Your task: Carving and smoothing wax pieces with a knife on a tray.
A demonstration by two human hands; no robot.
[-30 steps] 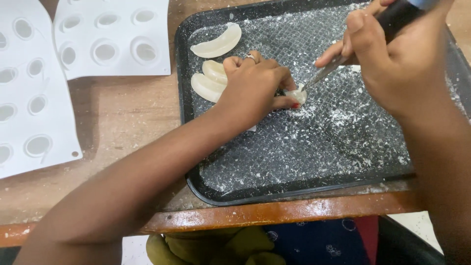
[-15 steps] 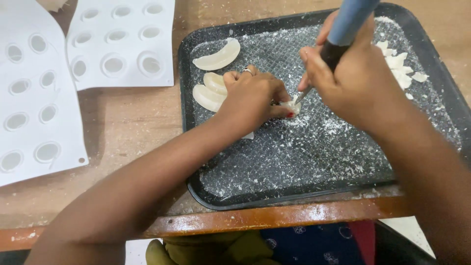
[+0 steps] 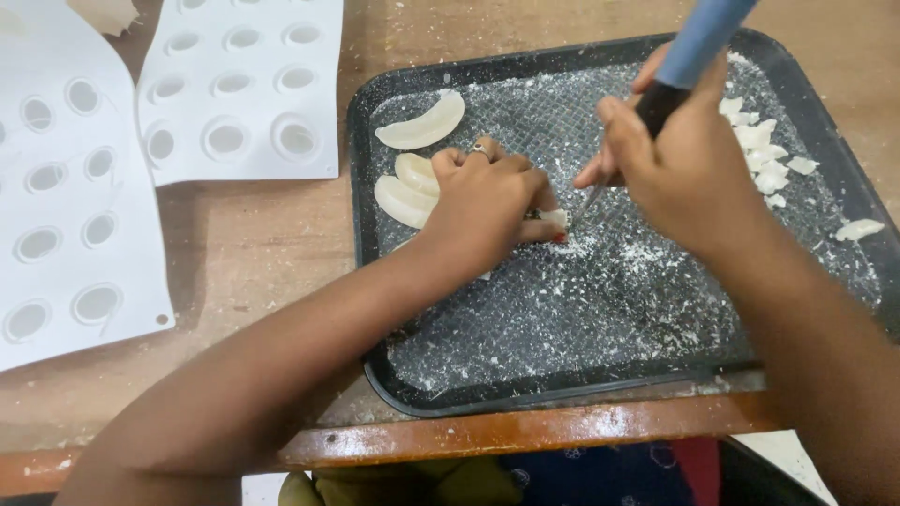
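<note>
My left hand (image 3: 487,201) presses down on a small white piece (image 3: 555,218) on the black tray (image 3: 562,375). My right hand (image 3: 680,169) grips a tool with a blue and black handle (image 3: 689,52). Its thin metal tip (image 3: 589,199) touches the white piece. Three pale crescent-shaped pieces (image 3: 422,126) lie on the tray just left of my left hand. White crumbs and powder cover the tray's mesh surface.
Two white silicone moulds with round cavities (image 3: 239,84) (image 3: 56,187) lie on the wooden table at the left. A pile of white scraps (image 3: 764,150) sits at the tray's right side. The table's front edge (image 3: 525,431) runs just below the tray.
My right hand has come in closer over the tray and turned the tool more upright. My left hand has stayed on the white piece.
</note>
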